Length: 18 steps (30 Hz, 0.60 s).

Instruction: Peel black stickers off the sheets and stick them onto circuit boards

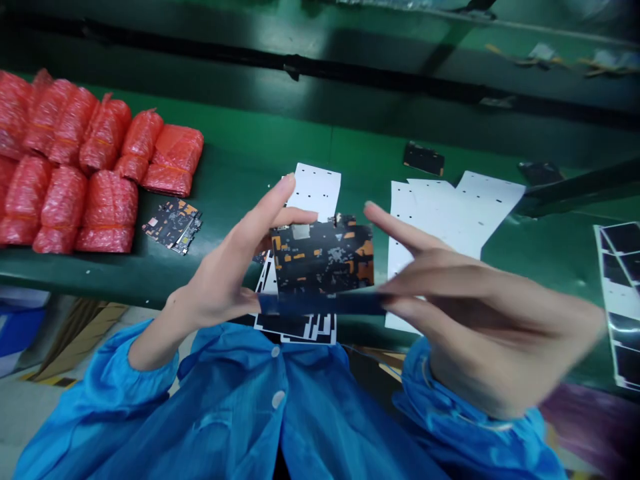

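A black circuit board (325,260) with orange patches is held up above the bench in front of me. My left hand (223,263) grips it at its left side, fingers along the far edge and thumb near the close corner. Across the board's near edge runs a dark blue-black strip (323,305). My right hand (480,313), blurred, pinches the strip's right end between thumb and finger, with the index finger stretched out. Whether the strip is stuck to the board I cannot tell. Below lie white sheets with black shapes (295,328), partly hidden.
Red bubble-wrapped bundles (107,210) fill the left of the green bench, beside another circuit board (173,225). White sheets (440,213) lie right of centre, with a dark board (423,159) behind. A sheet of black pieces (623,300) is far right.
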{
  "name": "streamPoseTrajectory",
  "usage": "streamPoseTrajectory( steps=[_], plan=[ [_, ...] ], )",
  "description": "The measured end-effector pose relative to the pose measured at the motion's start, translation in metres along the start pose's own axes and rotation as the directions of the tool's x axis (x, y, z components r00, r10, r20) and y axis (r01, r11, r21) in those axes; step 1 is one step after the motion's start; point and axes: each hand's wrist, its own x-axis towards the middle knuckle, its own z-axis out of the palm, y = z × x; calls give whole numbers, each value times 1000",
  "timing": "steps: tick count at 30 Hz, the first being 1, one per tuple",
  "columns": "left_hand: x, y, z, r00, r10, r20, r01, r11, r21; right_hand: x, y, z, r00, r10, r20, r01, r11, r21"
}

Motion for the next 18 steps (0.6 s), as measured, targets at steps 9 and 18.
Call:
streamPoseTrajectory(
  steps=[9,18],
  plan=[
    [4,11,-6,998,46,47,-52,988,145,-4,14,11,999,11,-36,-11,1000,0],
    [3,4,-3,998,56,29,-57,997,46,-7,15,2,994,109,4,-109,994,18]
  ],
)
